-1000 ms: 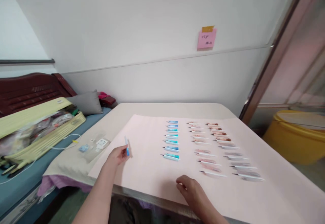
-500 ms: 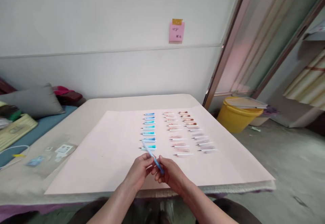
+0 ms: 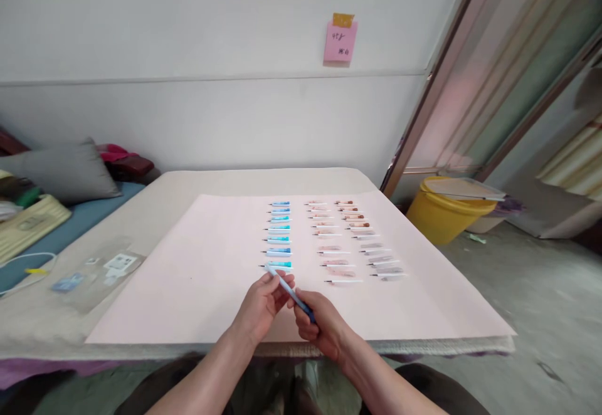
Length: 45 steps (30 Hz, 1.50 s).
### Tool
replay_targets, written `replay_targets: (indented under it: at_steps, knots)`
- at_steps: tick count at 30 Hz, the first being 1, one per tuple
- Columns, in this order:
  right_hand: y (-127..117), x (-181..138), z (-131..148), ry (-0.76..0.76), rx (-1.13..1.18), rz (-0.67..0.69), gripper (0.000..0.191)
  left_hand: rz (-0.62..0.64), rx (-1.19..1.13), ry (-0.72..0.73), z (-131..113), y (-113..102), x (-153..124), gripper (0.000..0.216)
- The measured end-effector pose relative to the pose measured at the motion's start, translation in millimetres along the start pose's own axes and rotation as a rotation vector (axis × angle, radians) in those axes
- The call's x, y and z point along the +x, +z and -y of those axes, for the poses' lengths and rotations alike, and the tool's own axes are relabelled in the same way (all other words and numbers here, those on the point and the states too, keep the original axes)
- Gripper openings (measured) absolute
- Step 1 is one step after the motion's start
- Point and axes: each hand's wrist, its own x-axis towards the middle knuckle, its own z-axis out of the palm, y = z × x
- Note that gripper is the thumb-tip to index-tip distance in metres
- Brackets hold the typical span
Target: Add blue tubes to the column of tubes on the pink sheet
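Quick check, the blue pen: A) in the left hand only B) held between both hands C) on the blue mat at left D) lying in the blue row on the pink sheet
B: the blue pen spans both hands, its pale end at the left hand and its dark blue end in the right hand, above the near edge of the pink sheet.

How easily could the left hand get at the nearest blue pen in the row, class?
Probably yes: the left hand is just short of that nearest blue pen with bare pink paper between, though it shares a held pen with the right hand.
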Motion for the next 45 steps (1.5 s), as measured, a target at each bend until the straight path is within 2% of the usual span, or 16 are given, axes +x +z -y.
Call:
replay_targets:
  at_steps: [3, 7, 9, 14, 17, 18, 20, 25, 26, 28, 31, 36, 38, 40, 43, 45]
  knots:
    - [1.4, -1.8, 1.4, 0.054, 0.017, 0.037, 0.036, -0.004, 0.006, -0.004, 1.6, 4.4, -0.7, 0.018]
    - [1.6, -4.0, 2.0, -0.104, -0.172, -0.025, 0.023, 0.02, 0.046, 0.02, 3.7, 9.2, -2.9, 0.019]
    - [1.8, -4.5, 1.4, -0.222, -0.413, -0.116, 0.024, -0.025, 0.067, 0.018, 4.2, 10.6, -3.8, 0.02]
    - [-1.1, -4.0, -6.4, -0.616, -1.259, -0.4, 0.029, -0.133, 0.117, 0.035, 6.8, 12.5, -4.4, 0.022]
    - [-2.7, -3.3, -11.1, -0.681, -1.501, -0.467, 0.029, -0.156, 0.132, 0.043, 9.8, 10.3, -3.0, 0.024]
    - [-2.5, -3.3, -11.1, -0.671, -1.492, -0.468, 0.029, -0.162, 0.136, 0.042, 10.6, 9.0, -2.6, 0.024]
    - [-0.7, -4.4, -8.6, -0.583, -1.324, -0.43, 0.028, -0.16, 0.137, 0.034, 10.9, 5.9, -2.2, 0.023]
    - [3.2, -9.5, 2.9, -0.087, -0.434, -0.051, 0.035, 0.019, 0.124, 0.017, 6.7, 1.1, -4.9, 0.024]
    - [3.2, -9.7, 3.9, -0.027, -0.32, -0.01, 0.034, 0.048, 0.124, 0.018, 6.1, 1.2, -5.5, 0.023]
    - [2.7, -8.8, 3.6, -0.005, -0.233, -0.005, 0.029, 0.042, 0.126, 0.027, 5.7, 2.2, -6.1, 0.023]
    - [2.3, -6.2, -1.3, -0.145, -0.399, -0.12, 0.025, -0.045, 0.138, 0.054, 7.2, 4.7, -6.4, 0.023]
    - [1.5, -4.3, -14.4, -0.598, -1.212, -0.389, 0.026, -0.195, 0.219, 0.12, 10.5, 8.7, -7.7, 0.027]
    - [0.7, -3.4, -17.5, -0.665, -1.402, -0.432, 0.026, -0.257, 0.229, 0.114, 10.0, 10.5, -8.2, 0.028]
    - [0.0, -2.4, -16.9, -0.635, -1.403, -0.43, 0.028, -0.24, 0.163, 0.081, 7.5, 12.3, -8.4, 0.026]
    - [-1.0, -1.8, -10.2, -0.546, -1.237, -0.394, 0.031, -0.131, -0.002, 0.043, 1.8, 12.7, -8.3, 0.03]
    - [-1.6, -2.8, -5.8, -0.527, -1.187, -0.369, 0.032, -0.1, -0.024, 0.039, -0.9, 10.6, -7.9, 0.027]
